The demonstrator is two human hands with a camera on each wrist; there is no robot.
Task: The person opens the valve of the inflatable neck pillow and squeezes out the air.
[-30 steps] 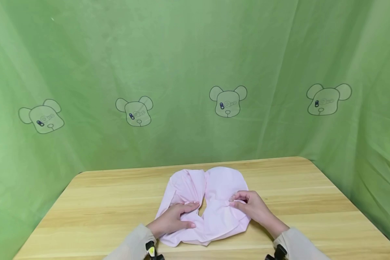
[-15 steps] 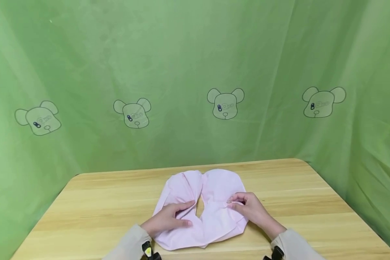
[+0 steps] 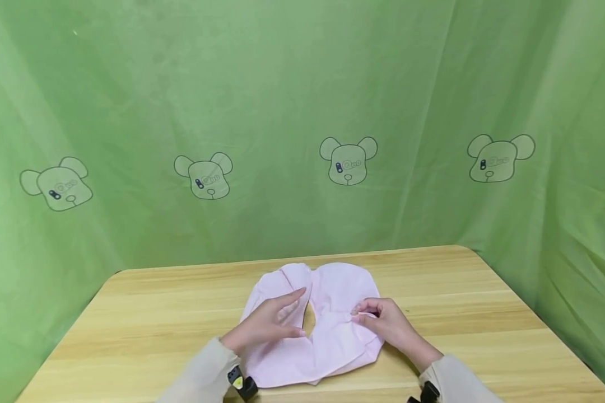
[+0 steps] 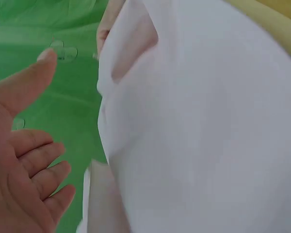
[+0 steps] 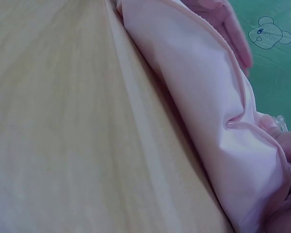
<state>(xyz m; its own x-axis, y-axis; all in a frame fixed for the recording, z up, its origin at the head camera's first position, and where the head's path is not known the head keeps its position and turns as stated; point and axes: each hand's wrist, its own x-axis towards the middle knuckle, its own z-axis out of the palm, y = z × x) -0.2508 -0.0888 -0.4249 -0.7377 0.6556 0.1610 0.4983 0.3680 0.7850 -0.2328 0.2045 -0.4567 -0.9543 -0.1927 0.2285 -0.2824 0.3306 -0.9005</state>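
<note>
A pale pink cloth (image 3: pixel 338 344) lies on the table, rounded in outline, with a slit-like gap in its middle that shows wood. It resembles a neck pillow cover. My left hand (image 3: pixel 264 324) is over the cloth's left half, thumb and fingers spread apart. In the left wrist view that hand (image 4: pixel 24 179) has nothing between thumb and fingers and is apart from the cloth (image 4: pixel 199 121). On the right half, my right hand (image 3: pixel 387 323) pinches a fold between thumb and fingers. The right wrist view shows the cloth (image 5: pixel 199 87) puckered towards that hand (image 5: pixel 288 165), partly hidden behind it.
The wooden table (image 3: pixel 171 313) has rounded far corners and extends to both sides of the cloth. Behind it hangs a green curtain (image 3: pixel 282 84) with printed bear heads. Dark straps (image 3: pixel 242 383) sit at both wrists by the pale sleeves.
My left hand has come off the cloth's inner edge and lifted, its fingers pointing farther forward. The left half lies smoother and the middle gap looks wider. My right hand keeps its pinch.
</note>
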